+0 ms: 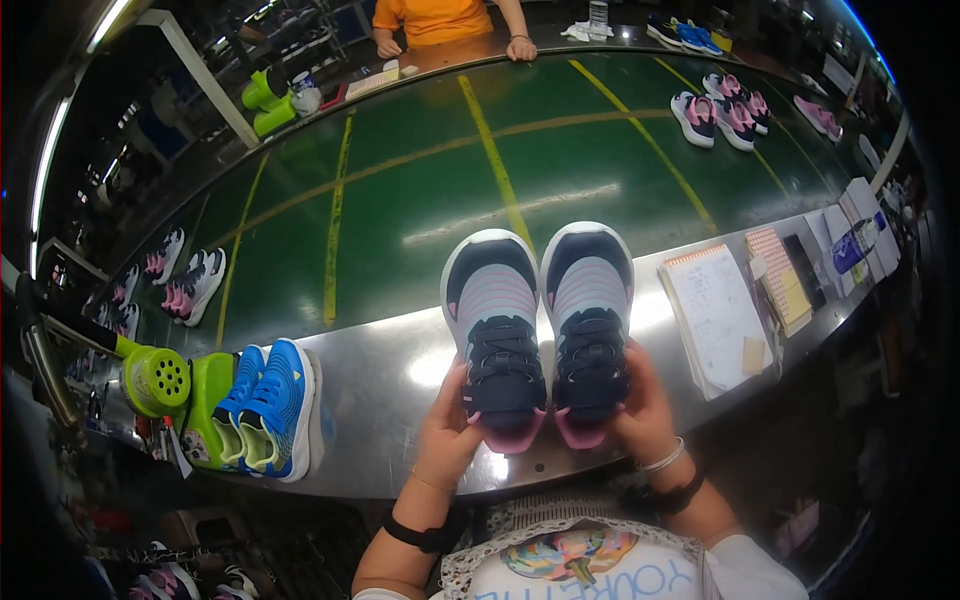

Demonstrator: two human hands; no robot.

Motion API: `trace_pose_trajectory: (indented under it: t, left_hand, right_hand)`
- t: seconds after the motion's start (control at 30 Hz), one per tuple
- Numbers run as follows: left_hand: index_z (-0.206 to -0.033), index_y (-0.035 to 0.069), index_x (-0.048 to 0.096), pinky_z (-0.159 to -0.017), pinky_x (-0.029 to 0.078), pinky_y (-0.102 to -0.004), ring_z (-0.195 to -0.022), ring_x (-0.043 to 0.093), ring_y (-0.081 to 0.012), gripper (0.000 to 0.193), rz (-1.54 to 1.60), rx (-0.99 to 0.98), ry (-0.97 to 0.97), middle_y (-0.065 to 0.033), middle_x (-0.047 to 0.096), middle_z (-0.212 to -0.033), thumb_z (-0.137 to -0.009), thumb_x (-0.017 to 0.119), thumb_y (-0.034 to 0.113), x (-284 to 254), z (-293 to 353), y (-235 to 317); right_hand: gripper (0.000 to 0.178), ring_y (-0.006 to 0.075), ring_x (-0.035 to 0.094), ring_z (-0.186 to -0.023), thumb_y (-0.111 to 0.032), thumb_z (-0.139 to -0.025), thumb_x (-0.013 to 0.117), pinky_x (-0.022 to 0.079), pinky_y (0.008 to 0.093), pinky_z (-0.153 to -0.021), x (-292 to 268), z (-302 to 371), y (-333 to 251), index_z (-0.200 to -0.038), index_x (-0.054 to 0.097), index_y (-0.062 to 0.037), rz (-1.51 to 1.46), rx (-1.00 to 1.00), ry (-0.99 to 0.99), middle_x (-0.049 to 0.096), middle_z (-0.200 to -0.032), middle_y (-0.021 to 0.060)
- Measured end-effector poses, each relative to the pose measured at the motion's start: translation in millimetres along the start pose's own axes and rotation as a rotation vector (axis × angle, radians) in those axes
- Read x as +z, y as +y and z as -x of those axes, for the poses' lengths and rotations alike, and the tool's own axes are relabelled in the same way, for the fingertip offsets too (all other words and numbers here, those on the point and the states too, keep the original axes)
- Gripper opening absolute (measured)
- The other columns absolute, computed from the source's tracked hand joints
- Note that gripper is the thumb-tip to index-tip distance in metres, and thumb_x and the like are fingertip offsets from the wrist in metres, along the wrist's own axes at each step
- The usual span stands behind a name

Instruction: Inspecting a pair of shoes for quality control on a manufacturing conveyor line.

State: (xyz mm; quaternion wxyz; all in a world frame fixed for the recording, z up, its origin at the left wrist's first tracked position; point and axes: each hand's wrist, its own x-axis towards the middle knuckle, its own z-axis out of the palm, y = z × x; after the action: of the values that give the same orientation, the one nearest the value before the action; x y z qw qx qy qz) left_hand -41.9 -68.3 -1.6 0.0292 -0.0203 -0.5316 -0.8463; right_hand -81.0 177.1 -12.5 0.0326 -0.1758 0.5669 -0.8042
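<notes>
A pair of navy, grey and pink sneakers is held side by side in front of me, toes pointing away. My left hand (pixel 447 428) grips the left sneaker (pixel 495 330) at its heel end, thumb by the pink collar. On the right sneaker (pixel 588 325), my right hand (pixel 645 412) wraps the outer heel side. The sneakers' inner sides nearly touch. Both are above the metal edge of the bench (pixel 390 390); whether their soles rest on it I cannot tell.
Blue sneakers (pixel 275 405) stand by a green device (pixel 155 380) at left. Notebooks (pixel 712 310) lie at right. The green conveyor belt (pixel 400 210) carries more sneakers (pixel 190 285) at left and pink-navy sneakers (pixel 735 122) at far right. A person in orange (pixel 440 22) stands opposite.
</notes>
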Motion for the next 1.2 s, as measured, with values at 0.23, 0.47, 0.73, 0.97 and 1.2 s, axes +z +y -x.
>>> trace_pose_trajectory:
  t: [0.23,0.47,0.73,0.97,1.2]
  left_hand:
    - [-0.136,0.013,0.038,-0.106,0.032,-0.0396,-0.134,0.029,-0.0275,0.072,-0.103,0.12,-0.061,-0.0136,0.016,-0.15,-0.073,0.058,-0.014,-3.7,1.3,-6.8]
    - [-0.131,0.015,0.045,-0.106,0.032,-0.0405,-0.135,0.026,-0.0304,0.069,-0.21,0.204,-0.06,-0.0157,0.018,-0.149,-0.069,0.063,-0.011,-8.8,2.1,-1.5]
    - [-0.124,0.011,0.052,-0.096,0.044,-0.0363,-0.123,0.042,-0.0285,0.066,-0.451,0.322,-0.016,-0.0153,0.022,-0.143,-0.063,0.066,-0.011,1.5,2.1,12.7]
    - [-0.119,0.009,0.057,-0.092,0.047,-0.0331,-0.113,0.048,-0.0261,0.062,-0.685,0.371,0.019,-0.0155,0.025,-0.141,-0.061,0.067,-0.01,9.6,3.5,30.1]
    - [-0.115,0.013,0.062,-0.097,0.039,-0.038,-0.117,0.043,-0.0307,0.06,-0.96,0.341,0.119,-0.0163,0.03,-0.138,-0.056,0.069,0.0,11.3,10.3,38.3]
  right_hand:
    - [0.074,0.0301,0.033,-0.13,0.007,-0.064,0.06,0.03,0.0377,-0.105,7.8,-0.7,-8.6,-0.132,0.041,-0.0143,0.228,-0.126,-0.005,0.021,-0.143,0.0163]
    - [0.071,0.0334,0.036,-0.125,0.0,-0.064,0.068,0.031,0.0411,-0.103,7.9,-1.0,-14.7,-0.129,0.045,-0.0186,0.501,-0.207,0.012,0.025,-0.141,0.0178]
    - [0.066,0.0328,0.035,-0.125,-0.006,-0.059,0.073,0.029,0.0406,-0.099,10.7,3.3,-25.5,-0.121,0.054,-0.0213,0.666,-0.259,0.103,0.03,-0.138,0.0173]
    - [0.065,0.0335,0.037,-0.121,-0.004,-0.054,0.068,0.03,0.0412,-0.1,14.6,5.0,-31.8,-0.116,0.058,-0.02,0.696,-0.273,0.139,0.031,-0.136,0.018]
    - [0.061,0.0357,0.037,-0.12,-0.004,-0.053,0.068,0.03,0.0437,-0.102,18.8,6.3,-42.8,-0.112,0.061,-0.0184,0.886,-0.301,0.135,0.033,-0.133,0.0188]
